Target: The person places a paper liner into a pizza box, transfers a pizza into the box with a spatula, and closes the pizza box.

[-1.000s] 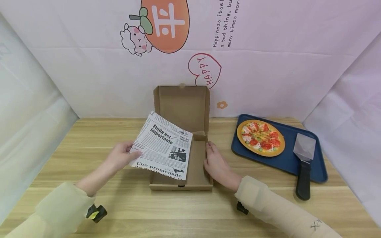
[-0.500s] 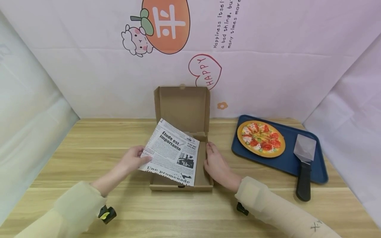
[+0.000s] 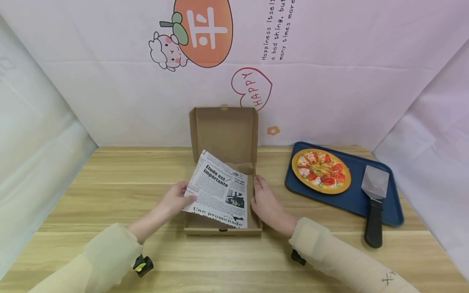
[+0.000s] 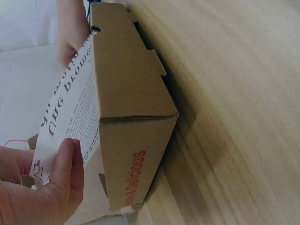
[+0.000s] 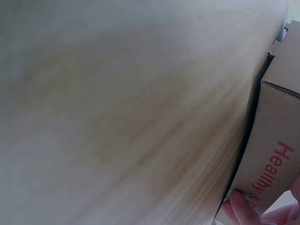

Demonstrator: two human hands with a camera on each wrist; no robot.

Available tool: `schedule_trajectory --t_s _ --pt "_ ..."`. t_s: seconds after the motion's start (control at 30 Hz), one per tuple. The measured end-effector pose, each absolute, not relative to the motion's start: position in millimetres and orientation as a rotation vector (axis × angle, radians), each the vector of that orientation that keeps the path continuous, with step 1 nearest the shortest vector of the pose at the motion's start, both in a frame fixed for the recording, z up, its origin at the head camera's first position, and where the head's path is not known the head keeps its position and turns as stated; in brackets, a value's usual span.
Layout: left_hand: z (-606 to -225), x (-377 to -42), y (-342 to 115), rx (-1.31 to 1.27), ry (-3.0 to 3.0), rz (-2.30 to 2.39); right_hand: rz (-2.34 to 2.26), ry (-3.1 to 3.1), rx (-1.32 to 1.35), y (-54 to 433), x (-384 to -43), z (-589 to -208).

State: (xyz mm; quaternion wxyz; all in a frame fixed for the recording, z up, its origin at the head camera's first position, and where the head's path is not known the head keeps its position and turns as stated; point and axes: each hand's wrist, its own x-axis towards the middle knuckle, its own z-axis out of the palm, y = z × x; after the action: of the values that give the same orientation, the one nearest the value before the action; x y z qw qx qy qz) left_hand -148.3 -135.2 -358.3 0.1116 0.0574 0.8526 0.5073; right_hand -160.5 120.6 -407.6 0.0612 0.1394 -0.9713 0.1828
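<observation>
A brown cardboard pizza box stands on the table with its lid raised at the back. My left hand pinches the left edge of a newsprint-patterned paper sheet, thumb on top. The sheet lies slanted over the box's open base, its far left corner overlapping the lid in the head view. In the left wrist view, the sheet rises above the box's front wall. My right hand holds the box's right side wall, with a fingertip against the red lettering outside in the right wrist view.
To the right, a dark blue tray carries a pizza with red and white toppings. A metal server lies on the tray, its black handle reaching over the front edge. White printed cloth hangs behind the wooden table.
My left hand has moved right and slightly toward me, carrying the paper sheet further over the box base. The right hand and the box have stayed put.
</observation>
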Motion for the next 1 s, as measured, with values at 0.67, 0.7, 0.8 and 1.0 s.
schedule_trajectory --t_s 0.67,0.7,0.8,1.0 --pt "-364.4 -143.3 -122.3 0.095 2.446 1.373 0.596 -2.923 0.432 121.3 -160.0 -407.1" --pt "-365.3 -143.3 -121.4 0.093 2.452 1.367 0.595 -2.926 0.431 121.3 -160.1 -407.0" --pt "-367.6 -143.3 -118.9 0.098 2.477 1.327 0.600 -2.932 0.430 121.3 -160.7 -407.4" --pt "-370.9 -143.3 -115.3 0.140 2.557 1.226 0.612 -2.934 0.434 121.7 -161.1 -408.5"
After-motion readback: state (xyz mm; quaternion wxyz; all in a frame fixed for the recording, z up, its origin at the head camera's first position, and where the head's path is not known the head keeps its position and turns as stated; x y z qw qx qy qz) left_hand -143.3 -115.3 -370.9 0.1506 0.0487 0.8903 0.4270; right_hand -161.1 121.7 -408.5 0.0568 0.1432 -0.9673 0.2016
